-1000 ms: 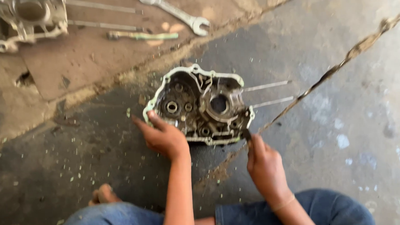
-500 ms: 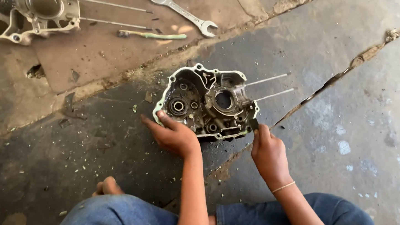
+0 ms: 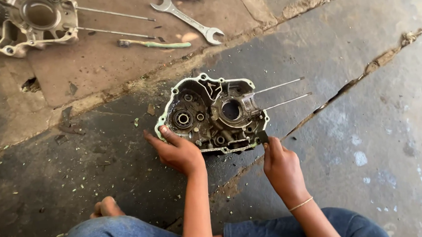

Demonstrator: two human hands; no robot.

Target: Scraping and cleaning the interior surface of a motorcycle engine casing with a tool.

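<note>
Two bare hands are set against one engine crankcase half [image 3: 213, 114] that lies open side up on the dark, oil-stained concrete floor [image 3: 363, 77]. The left hand [image 3: 176, 151] is laid on the near left rim of the casing, fingers [image 3: 163, 131] spread and pressed onto the pale gasket edge, with nothing closed inside the palm. The right hand [image 3: 282, 166] is closed around a small dark scraper blade [image 3: 262, 136], whose tip is held at the near right corner of the casing rim; whether tip and rim touch cannot be told. A thin band is worn at the right wrist.

Round bearing seats and a large round bore are seen inside the casing, and two long thin studs [image 3: 281, 93] are seen projecting from its right side, well clear of the floor crack [image 3: 344, 90] that runs diagonally past them. Small pale flakes are scattered over the floor to the left of the casing.

Farther off, at the top left, a second crankcase half [image 3: 28, 22] is placed on a lighter brown slab, with its own studs pointing right. Beside it a green-handled brush [image 3: 154, 44] and an open-ended spanner [image 3: 186, 19] are laid, well apart from both hands. Blue-jeaned knees [image 3: 121, 236] and a bare foot [image 3: 105, 208] are seen at the lower edge.
</note>
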